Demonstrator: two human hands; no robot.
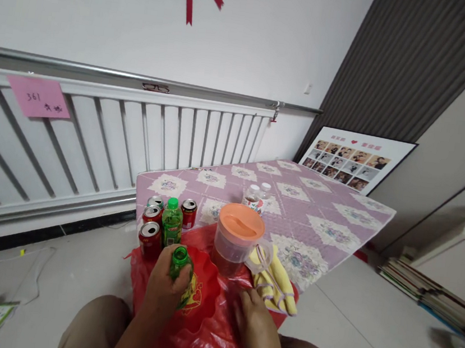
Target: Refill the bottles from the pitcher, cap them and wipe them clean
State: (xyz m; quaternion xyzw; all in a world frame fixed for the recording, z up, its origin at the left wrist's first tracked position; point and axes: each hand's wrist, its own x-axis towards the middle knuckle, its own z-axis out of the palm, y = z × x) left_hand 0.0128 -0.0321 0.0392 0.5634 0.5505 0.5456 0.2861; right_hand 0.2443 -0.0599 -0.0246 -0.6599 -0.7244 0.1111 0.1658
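Note:
My left hand is closed around a green plastic bottle with no cap on its mouth, held over a red scalloped tray with a yellow print. My right hand lies on red plastic sheeting, its fingers extended and slightly bent, below a yellow cloth. Just beyond the tray stands a clear pitcher with an orange lid and brown liquid inside. Left of it is a green-capped bottle, upright among several drink cans.
Two small white-capped bottles stand farther back on the purple floral tablecloth. A white radiator runs along the wall behind. At the far right end leans a photo board. Stacked books lie at right.

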